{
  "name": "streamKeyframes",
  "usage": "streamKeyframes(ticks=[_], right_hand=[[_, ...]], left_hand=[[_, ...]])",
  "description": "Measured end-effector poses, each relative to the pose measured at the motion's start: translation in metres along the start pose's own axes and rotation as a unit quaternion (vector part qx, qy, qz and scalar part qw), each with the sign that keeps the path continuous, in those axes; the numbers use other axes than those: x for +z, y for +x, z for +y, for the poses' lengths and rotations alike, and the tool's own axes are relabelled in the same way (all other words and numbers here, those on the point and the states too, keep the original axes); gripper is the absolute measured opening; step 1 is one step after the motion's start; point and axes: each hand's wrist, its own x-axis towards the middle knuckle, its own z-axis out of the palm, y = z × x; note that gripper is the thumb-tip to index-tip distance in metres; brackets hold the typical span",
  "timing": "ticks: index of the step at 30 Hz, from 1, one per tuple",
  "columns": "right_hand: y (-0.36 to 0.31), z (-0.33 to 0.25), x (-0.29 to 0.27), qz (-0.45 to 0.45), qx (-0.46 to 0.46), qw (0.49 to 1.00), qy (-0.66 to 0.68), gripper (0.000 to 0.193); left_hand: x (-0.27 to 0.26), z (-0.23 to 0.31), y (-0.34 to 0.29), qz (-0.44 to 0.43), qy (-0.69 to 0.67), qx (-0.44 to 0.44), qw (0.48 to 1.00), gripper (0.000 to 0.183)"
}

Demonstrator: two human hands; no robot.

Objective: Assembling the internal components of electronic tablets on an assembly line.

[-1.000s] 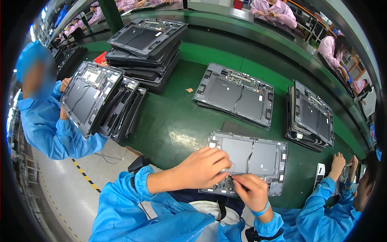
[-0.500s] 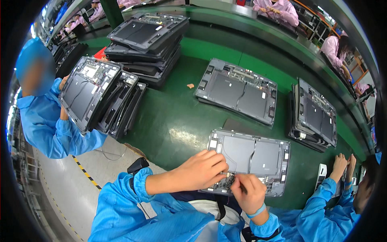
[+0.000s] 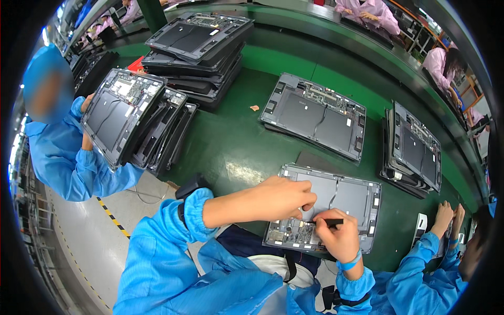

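In front of me lies an opened laptop base [image 3: 362, 202], its battery on the far side and its circuit board [image 3: 291, 233] along the edge nearest me. My right hand [image 3: 338, 236] is at the right part of that board, its fingers pinched around a slim black pen-like tool [image 3: 332, 222]. The tool's tip is hidden at the fingers. Over the battery's left part, just beyond the board, is my left hand [image 3: 286, 198]. Its fingers are curled and pressed together, and whatever they may hold cannot be made out.
Beyond my work is a small stack of opened laptop bases [image 3: 315, 115]; another stack [image 3: 415, 144] is to its right. A taller pile [image 3: 197, 39] rises at the far left. A co-worker [image 3: 52, 131] there grips several bases; another person's hands [image 3: 446, 215] work at right.
Both hands have shifted a little right and away from the board's left part, uncovering more of it. The black tool in my right hand now shows plainly. The whole view has moved slightly.
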Motion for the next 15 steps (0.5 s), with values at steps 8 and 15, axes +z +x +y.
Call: streamKeyframes(ticks=[8,15], right_hand=[[-0.005,0.001,-0.001,-0.003,-0.042,0.999,0.015,0.007],[-0.004,0.003,-0.001,-0.004,-0.057,0.998,0.02,0.007]], left_hand=[[0.022,-0.019,-0.066,0.205,0.035,0.133,0.969,0.022],[0.023,-0.029,-0.069,0.193,0.096,0.183,0.959,0.024]])
